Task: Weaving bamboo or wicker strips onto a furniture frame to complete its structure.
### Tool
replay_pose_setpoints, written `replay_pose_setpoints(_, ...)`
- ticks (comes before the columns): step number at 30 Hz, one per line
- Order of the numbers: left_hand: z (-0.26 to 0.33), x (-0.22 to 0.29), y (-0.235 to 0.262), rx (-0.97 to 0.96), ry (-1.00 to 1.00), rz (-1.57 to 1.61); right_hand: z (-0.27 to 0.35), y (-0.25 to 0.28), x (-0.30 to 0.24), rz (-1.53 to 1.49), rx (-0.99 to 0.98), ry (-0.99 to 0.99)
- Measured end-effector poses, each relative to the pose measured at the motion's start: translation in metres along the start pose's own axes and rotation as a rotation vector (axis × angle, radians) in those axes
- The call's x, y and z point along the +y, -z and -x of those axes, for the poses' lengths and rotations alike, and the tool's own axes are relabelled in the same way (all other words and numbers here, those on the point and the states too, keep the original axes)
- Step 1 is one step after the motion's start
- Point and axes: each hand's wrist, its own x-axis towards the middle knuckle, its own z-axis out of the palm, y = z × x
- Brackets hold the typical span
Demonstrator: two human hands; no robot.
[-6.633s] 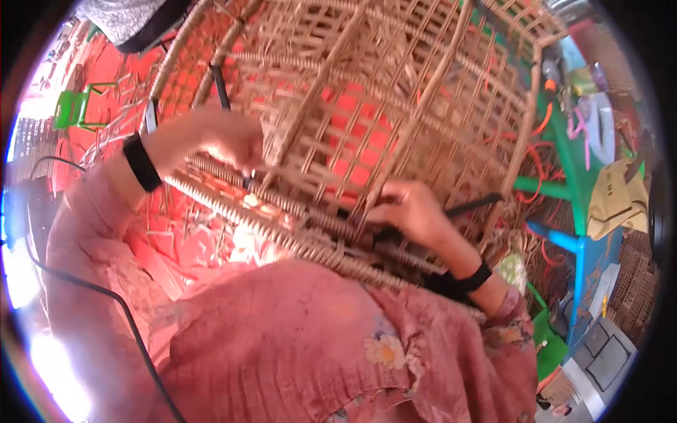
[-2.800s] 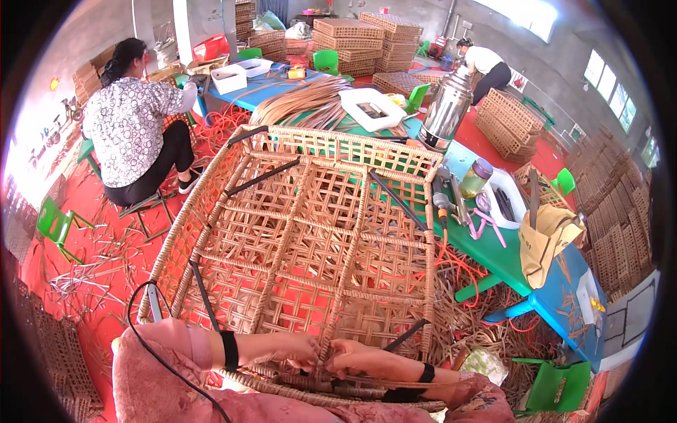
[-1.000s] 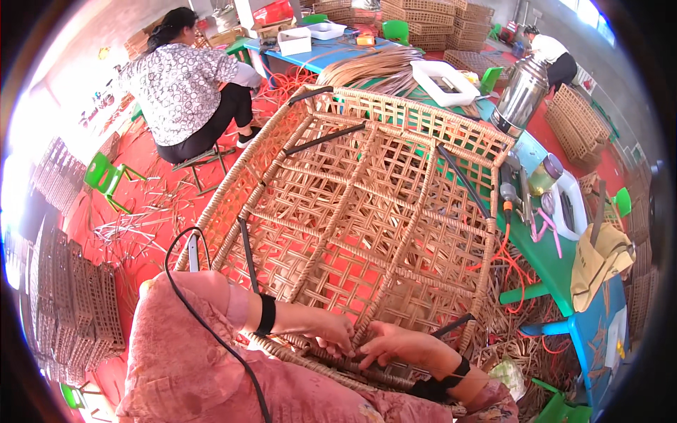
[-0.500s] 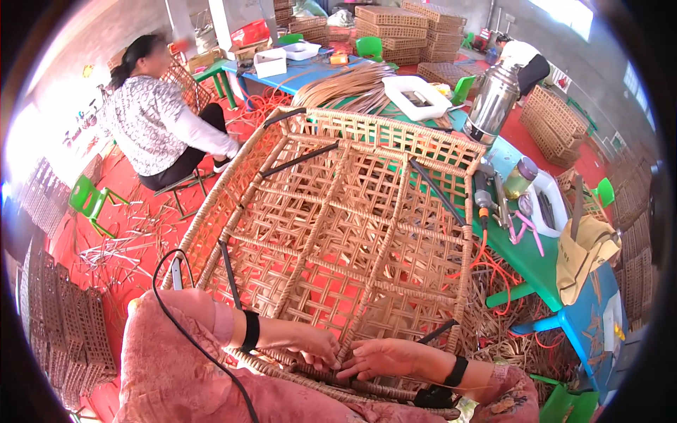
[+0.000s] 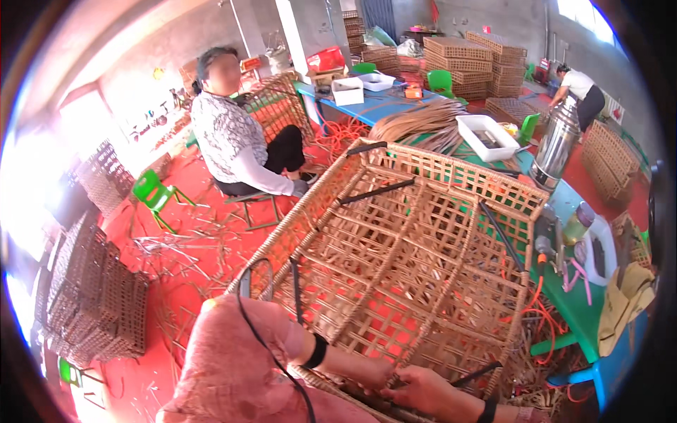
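A large shallow wicker basket [image 5: 462, 168] with an open-weave base and raised latticed sides lies tilted in front of me. Short black bars [image 5: 499, 233] brace its sides. Close together at its near edge are my left hand [image 5: 372, 369] and my right hand [image 5: 425, 392]. The left fingers curl down against the wicker, their tips partly hidden by the right hand. On the right hand, thumb and fingers are bent together at the same spot; whatever they pinch is too small to make out. Both wrists wear black bands.
A seated person [image 5: 229, 134] is at the left, by a green chair [image 5: 155, 195]. Stacked baskets [image 5: 95, 296] stand near left. On the right, a green table [image 5: 575, 310] carries a power tool [image 5: 544, 236], a steel flask [image 5: 557, 144] and a white tray [image 5: 486, 139]. Cane strips litter the red floor.
My view has swung left, so the basket and hands appear farther right and lower. The seated person's head has turned toward me. Both hands stay at the basket's near edge.
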Motion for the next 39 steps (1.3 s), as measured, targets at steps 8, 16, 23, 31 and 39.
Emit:
replay_pose_setpoints(8,0.009,-0.001,-0.008,0.081,-0.046,0.06,0.005,0.017,0.01,-0.144,0.253,-0.005)
replay_pose_setpoints(16,0.013,0.0,-0.014,0.077,0.073,-0.014,0.008,0.012,0.022,-0.225,0.346,-0.036)
replay_pose_setpoints(23,0.036,0.008,-0.016,0.011,-0.044,0.123,0.01,-0.004,0.026,-0.103,0.253,0.018)
replay_pose_setpoints(31,0.045,-0.004,-0.033,0.034,-0.008,-0.039,0.003,-0.019,0.057,0.214,0.291,0.021)
replay_pose_setpoints(39,0.037,-0.012,-0.032,0.091,-0.011,-0.029,0.001,-0.006,0.059,0.19,0.177,0.031)
